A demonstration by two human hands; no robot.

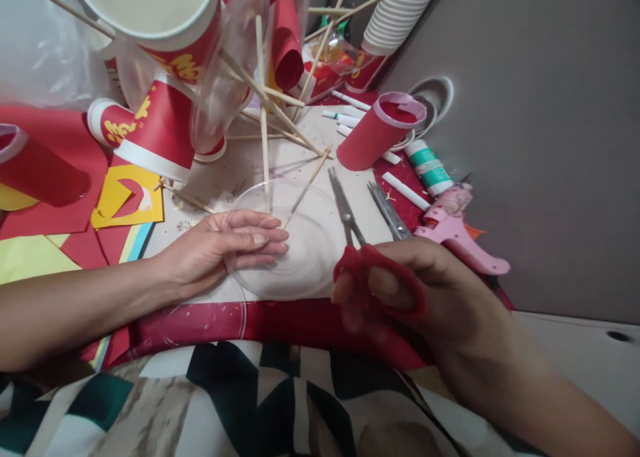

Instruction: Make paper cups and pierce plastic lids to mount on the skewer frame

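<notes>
Two hands are in view: one left hand (215, 250) and one right hand (440, 297). There is one pair of scissors (347, 213), one clear lid (310, 270) and one pink glue gun (457, 233). Three red paper tubes (377, 133) lie about, plus one stack of cups (400, 10). The wooden skewers (263, 90) cross too thickly to count.

Pink glue gun (453, 229), red paper roll (377, 133), stacked paper cups (400, 7), wooden skewers (263, 90), yellow paper cutout (104, 207).

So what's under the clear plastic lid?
Through the clear lid show the beige tabletop and a wooden stick. Whether the left hand has fingers under it is unclear.
</notes>
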